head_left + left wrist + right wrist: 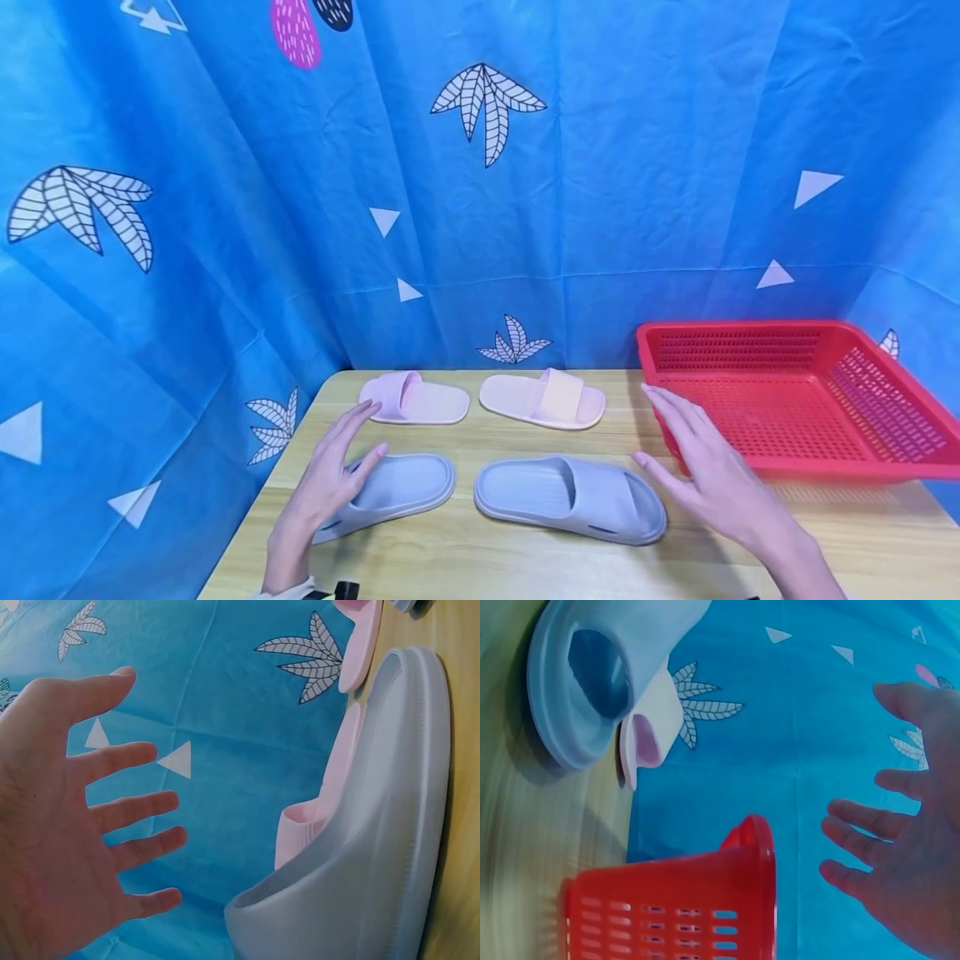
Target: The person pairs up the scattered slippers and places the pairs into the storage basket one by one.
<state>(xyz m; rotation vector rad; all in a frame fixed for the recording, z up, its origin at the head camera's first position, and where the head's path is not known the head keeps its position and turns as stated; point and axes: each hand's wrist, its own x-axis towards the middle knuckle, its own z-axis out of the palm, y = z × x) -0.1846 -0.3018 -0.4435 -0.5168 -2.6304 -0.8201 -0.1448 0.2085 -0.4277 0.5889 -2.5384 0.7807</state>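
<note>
My left hand (325, 481) hovers over the toe end of the left grey slipper (408, 483), fingers spread and holding nothing; it hides part of that slipper in the head view. To the right lies the other grey slipper (525, 490), its toe pointing right. My right hand (716, 479) is held in the air between that slipper's toe and the red basket (750, 468), fingers extended and holding nothing. Behind the grey pair are two pink slippers, the left one (435, 402) with its toe to the left and the right one (513, 395) with its toe to the right.
The red basket, with slotted walls, stands at the table's back right. A wooden table (420, 567) carries everything. Blue patterned cloth (637, 167) hangs behind the table and along its left side.
</note>
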